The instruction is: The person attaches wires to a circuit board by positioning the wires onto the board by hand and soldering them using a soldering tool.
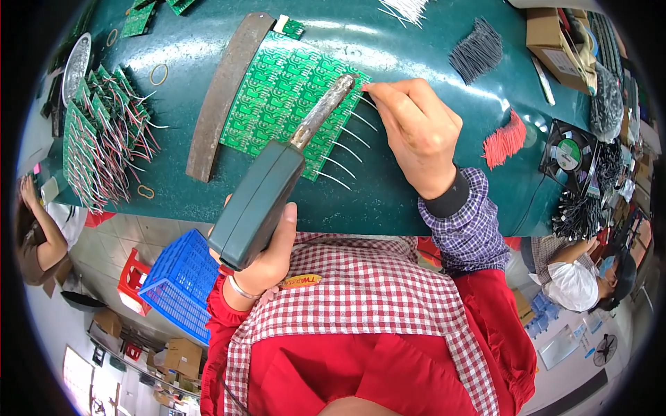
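My left hand (pixel 274 262) is closed around the dark green handle of a soldering gun (pixel 258 201). Its worn metal tip reaches the upper right corner of a green circuit board panel (pixel 267 93) that lies flat on the table. At that same corner my right hand (pixel 422 135) pinches what looks like a short red wire (pixel 364 87), mostly hidden by the fingertips, close to the tip. Several white wires (pixel 347 150) stick out from the panel's right edge. A curved, rusty metal bar (pixel 225 93) rests along the panel's left edge.
Wired circuit boards (pixel 104 139) are heaped at the left, near rubber bands (pixel 159 74). Red wires (pixel 505 139), black wires (pixel 476 52) and white wires (pixel 404 10) lie in piles. A small fan (pixel 569 154) and a cardboard box (pixel 555 48) stand at the right. Other people sit on both sides.
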